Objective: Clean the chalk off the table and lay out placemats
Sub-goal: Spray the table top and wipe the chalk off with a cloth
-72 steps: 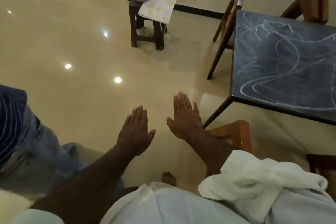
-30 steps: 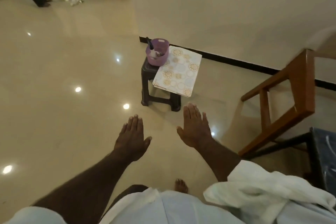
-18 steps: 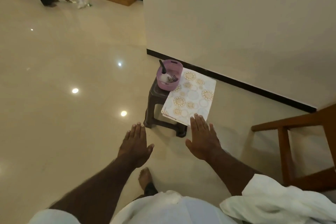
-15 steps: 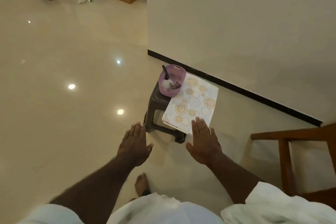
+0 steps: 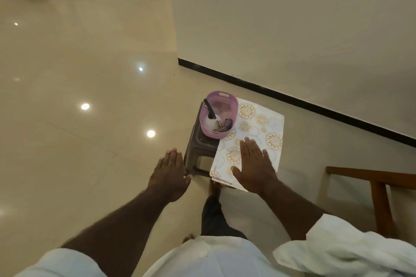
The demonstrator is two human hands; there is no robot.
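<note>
1. A glossy cream tiled floor point(image 5: 90, 164) runs up to a plain white wall point(image 5: 292, 29) with black skirting. A small dark-brown plastic stool point(image 5: 198, 148) stands near it.
2. A stack of white placemats printed with gold floral rounds point(image 5: 258, 123) lies on the stool and overhangs its right and near edges. A lilac perforated plastic basket point(image 5: 213, 132) sits at the stool's far left, and its base seems to overlap a corner of the stack.
3. The right hand point(image 5: 253, 164) is flat with straight fingers over the stack's near end and holds nothing. I cannot tell whether it touches the stack. The left hand point(image 5: 170, 173) hangs just left of the stool, equally flat and empty.
4. The step looks like collecting supplies. It seems best to lift the basket clear first, or steady it with the left hand. Then the mats can be drawn off by their overhanging edge, so nothing tips.
5. The chalked surface is out of view. A brown wooden chair frame point(image 5: 380, 195) stands right of the stool.
</note>
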